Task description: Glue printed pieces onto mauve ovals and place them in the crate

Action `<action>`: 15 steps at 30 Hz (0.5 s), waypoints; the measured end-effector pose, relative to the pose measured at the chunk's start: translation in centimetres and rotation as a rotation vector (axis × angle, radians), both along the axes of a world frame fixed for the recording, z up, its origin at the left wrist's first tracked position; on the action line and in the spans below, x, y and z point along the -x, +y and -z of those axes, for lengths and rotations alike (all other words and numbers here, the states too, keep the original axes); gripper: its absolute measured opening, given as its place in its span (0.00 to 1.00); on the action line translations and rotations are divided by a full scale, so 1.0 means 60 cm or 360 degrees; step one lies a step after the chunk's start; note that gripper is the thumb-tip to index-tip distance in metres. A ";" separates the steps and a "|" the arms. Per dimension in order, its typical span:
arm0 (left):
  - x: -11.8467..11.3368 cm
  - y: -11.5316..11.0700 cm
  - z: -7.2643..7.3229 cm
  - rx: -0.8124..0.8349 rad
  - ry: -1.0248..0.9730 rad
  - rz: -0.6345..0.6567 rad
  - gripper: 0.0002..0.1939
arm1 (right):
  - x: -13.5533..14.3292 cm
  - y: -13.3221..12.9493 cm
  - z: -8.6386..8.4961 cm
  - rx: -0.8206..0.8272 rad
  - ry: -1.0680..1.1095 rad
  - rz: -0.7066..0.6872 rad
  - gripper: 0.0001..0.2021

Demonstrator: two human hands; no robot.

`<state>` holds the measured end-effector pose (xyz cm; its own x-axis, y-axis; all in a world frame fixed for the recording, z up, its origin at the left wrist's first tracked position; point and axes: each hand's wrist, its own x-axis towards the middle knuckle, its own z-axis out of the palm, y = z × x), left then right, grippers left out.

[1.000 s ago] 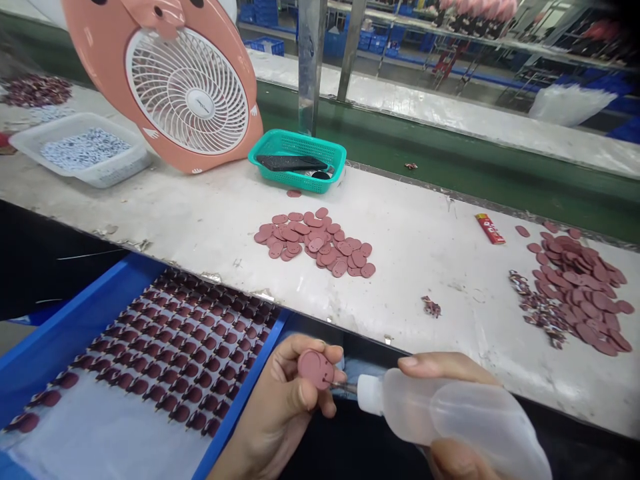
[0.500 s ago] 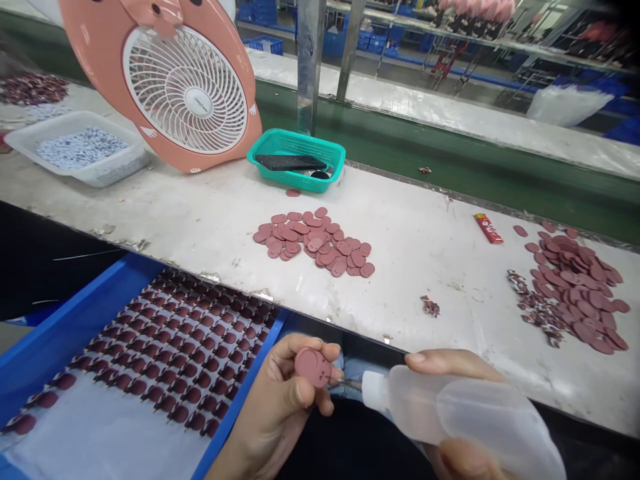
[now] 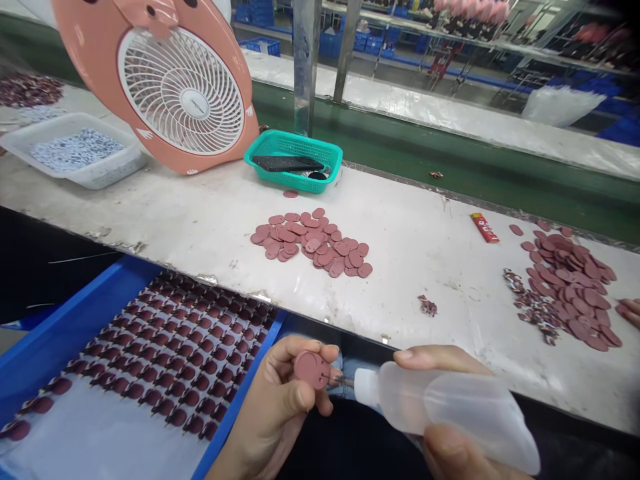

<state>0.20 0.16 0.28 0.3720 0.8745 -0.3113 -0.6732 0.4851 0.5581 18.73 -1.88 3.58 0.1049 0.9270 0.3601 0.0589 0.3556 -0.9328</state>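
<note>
Between the thumb and fingers of my left hand [image 3: 280, 393] is a reddish-brown oval disc [image 3: 309, 371] with small holes at one end. My right hand [image 3: 450, 407] grips a translucent squeeze bottle [image 3: 465, 407] lying on its side, its white cap [image 3: 366, 387] towards the disc. The bottle's thin metal tip [image 3: 345, 380] points at the holed end; whether it touches cannot be made out. A pile of similar discs [image 3: 315, 243] lies on the table beyond my hands. Left of my left hand, a blue crate [image 3: 220, 437] holds rows of dark red pieces on a white sheet.
Another disc heap [image 3: 575, 287] lies at the right beside small brown-and-white parts [image 3: 533, 307]; another person's fingers [image 3: 630, 310] show there. Along the back stand a pink fan [image 3: 240, 143], a green basket [image 3: 260, 175] with a black phone-like object, and a white tray [image 3: 95, 177] of small pieces.
The bottle in my right hand has moved slightly left, its tip closer to the disc. Another person's fingers have appeared at the right edge. The view has shifted a little.
</note>
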 end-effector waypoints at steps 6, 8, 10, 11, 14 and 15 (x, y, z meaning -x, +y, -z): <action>-0.004 0.000 -0.006 0.0040 0.0039 -0.0018 0.17 | -0.003 -0.004 0.005 0.0021 0.0027 0.0068 0.19; -0.004 0.000 -0.006 0.0035 0.0044 -0.0019 0.17 | -0.002 -0.004 0.005 0.0016 0.0054 0.0050 0.18; -0.004 0.000 -0.003 0.0022 0.0044 -0.0005 0.17 | 0.000 -0.001 0.004 0.0003 0.0076 0.0042 0.17; -0.004 -0.001 -0.002 0.0022 0.0047 -0.0003 0.17 | 0.001 0.000 0.003 -0.0003 0.0080 0.0050 0.17; -0.004 -0.002 -0.003 0.0048 0.0056 -0.0007 0.17 | 0.003 0.005 -0.003 0.0001 0.0061 0.0059 0.16; -0.005 -0.003 -0.005 0.0064 0.0064 -0.0010 0.18 | 0.003 0.007 -0.004 0.0005 0.0054 0.0056 0.16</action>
